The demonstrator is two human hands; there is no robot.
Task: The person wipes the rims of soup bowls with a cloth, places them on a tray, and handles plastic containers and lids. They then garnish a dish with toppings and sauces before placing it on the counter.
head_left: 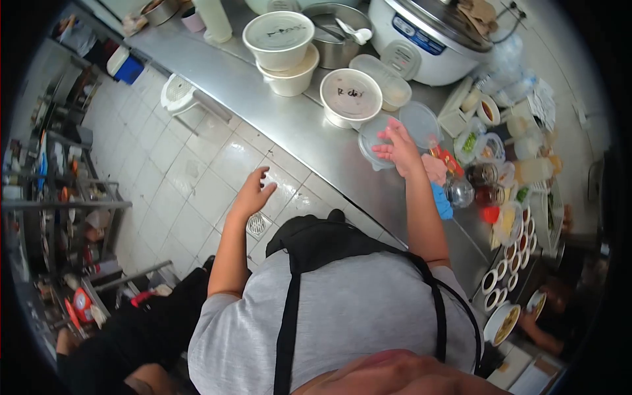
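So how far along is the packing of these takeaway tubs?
Looks partway. Two lidded tubs stand stacked, and a third, the marked tub, is lidded too. The right hand is fingering clear lids on the steel counter; the left hand hangs free. An oblong container looks still unclosed.

Grey shirt (355, 316), black apron straps (288, 329), white floor tiles (191, 171)

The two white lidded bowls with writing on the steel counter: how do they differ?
1. The far lidded bowl sits stacked on another white bowl; the near lidded bowl stands directly on the steel counter.
2. The far bowl looks wider than the near one.
3. The near bowl is closer to the right hand, which rests on clear plastic lids; the far bowl is well away from it.

Both are round, white, closed, with dark handwriting on the lid.
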